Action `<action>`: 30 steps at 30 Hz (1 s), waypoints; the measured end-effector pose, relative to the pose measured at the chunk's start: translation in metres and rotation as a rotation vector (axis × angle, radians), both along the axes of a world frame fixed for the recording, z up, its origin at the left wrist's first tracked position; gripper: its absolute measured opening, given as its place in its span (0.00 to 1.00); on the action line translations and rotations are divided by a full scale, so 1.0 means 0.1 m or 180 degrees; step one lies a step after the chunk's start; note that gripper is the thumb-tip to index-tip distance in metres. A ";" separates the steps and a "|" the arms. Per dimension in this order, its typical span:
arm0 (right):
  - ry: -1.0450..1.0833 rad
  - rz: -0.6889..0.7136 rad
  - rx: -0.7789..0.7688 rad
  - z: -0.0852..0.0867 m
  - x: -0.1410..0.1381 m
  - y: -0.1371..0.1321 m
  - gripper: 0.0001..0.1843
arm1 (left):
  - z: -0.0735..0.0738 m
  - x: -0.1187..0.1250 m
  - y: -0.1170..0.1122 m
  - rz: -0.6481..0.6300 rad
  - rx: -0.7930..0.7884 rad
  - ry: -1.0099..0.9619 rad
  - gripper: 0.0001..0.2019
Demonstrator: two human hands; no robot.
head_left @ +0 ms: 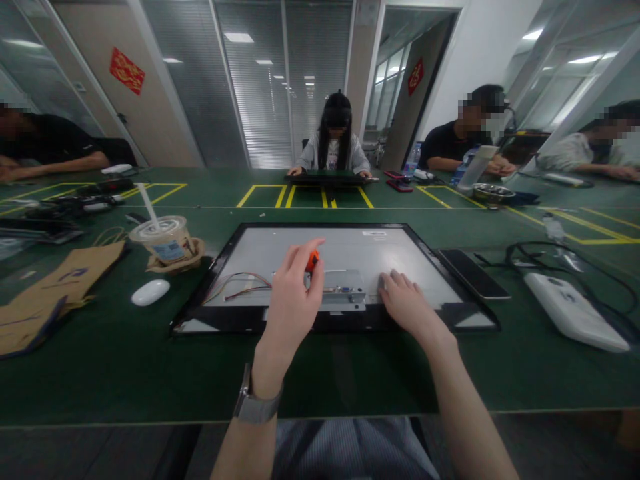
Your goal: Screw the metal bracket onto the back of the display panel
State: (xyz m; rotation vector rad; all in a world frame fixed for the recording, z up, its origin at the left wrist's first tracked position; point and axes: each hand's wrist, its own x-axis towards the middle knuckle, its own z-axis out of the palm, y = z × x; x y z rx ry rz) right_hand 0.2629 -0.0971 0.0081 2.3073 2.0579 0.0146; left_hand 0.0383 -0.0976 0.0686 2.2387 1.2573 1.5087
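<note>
Green tabletop (pixel 165 380), yellow lines (pixel 281 196) marked across its far half. At centre of frame: a grey-faced, black-framed panel (pixel 345 250), lying flat. Left: brown paper bag (pixel 65 277), white oval case (pixel 150 292), cardboard holder (pixel 195 259) under a lidded cup (pixel 167 241). Right: dark phone (pixel 473 273), white device (pixel 575 311). Upper right: metal bowl (pixel 493 194).

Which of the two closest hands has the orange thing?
The left hand, with the grey wristband, holds the orange thing; the right hand lies on the grey panel.
</note>
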 end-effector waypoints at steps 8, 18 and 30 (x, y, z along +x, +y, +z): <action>0.0032 -0.0045 -0.0030 0.02 -0.02 -0.01 0.26 | 0.01 0.00 -0.01 0.0002 -0.0001 0.0051 0.15; 0.0032 -0.0047 -0.0044 0.04 -0.02 -0.01 0.26 | 0.00 0.00 -0.01 -0.0017 -0.0035 0.0137 0.16; -0.0001 -0.0042 -0.0022 0.01 -0.01 -0.01 0.26 | -0.01 0.01 -0.01 -0.0110 -0.0036 0.0143 0.18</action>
